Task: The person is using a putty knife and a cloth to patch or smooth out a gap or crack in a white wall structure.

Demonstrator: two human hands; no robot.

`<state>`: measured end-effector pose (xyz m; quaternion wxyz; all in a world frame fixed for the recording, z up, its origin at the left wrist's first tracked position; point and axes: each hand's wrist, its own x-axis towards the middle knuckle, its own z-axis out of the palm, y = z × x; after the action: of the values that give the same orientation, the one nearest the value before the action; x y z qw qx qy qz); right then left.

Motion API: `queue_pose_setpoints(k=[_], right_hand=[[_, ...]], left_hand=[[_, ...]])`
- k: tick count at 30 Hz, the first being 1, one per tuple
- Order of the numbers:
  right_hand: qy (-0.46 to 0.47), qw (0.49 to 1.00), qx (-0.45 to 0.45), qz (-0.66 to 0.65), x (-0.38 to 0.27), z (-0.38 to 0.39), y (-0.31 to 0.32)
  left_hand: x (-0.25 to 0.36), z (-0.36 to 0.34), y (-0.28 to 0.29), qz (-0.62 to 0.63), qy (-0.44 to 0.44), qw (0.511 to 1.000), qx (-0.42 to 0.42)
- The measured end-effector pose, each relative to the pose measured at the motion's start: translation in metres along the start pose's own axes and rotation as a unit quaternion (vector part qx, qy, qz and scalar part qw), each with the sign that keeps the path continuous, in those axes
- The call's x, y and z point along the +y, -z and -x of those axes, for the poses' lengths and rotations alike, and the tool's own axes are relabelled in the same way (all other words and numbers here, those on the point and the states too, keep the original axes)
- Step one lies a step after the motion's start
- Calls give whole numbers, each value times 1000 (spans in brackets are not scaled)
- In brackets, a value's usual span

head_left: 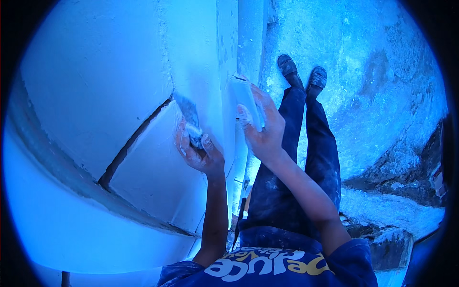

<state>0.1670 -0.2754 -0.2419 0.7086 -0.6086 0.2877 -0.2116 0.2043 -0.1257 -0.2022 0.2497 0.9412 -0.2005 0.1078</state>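
Note:
My left hand (200, 154) is closed round the handle of a putty knife (187, 111). Its broad, smeared blade lies at or just over a pale, plastered surface (124, 67), beside the upper end of a dark gap (136, 137). In my right hand (265, 126) is a pale, flat, rectangular piece (247, 101), gripped between the thumb and the fingers. It is held near the edge of the plastered surface, and its exact kind cannot be made out. White residue coats the fingers of both hands.
A curved, raised edge (62, 160) runs along the left of the plastered surface. To the right lies a rough, stained floor (373, 91), where my feet in dark shoes (316, 77) stand. Broken dark blocks (392, 251) sit at the lower right. Strong blue light tints everything.

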Motion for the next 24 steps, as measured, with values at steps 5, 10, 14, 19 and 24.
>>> queue_pose_setpoints(k=[5, 10, 14, 19, 24], right_hand=[[80, 995, -40, 53, -3, -1, 42], [84, 985, -86, 127, -20, 1, 79], [97, 976, -101, 169, -28, -4, 101], [72, 980, -114, 147, -25, -2, 119], [-11, 993, -107, 57, -16, -8, 122]], left_hand=[[75, -7, 0, 290, 145, 945, 39], [128, -8, -22, 362, 373, 840, -155], [142, -8, -36, 467, 409, 775, -116], [140, -9, -45, 457, 440, 759, -146], [124, -6, -46, 484, 437, 740, -167]])
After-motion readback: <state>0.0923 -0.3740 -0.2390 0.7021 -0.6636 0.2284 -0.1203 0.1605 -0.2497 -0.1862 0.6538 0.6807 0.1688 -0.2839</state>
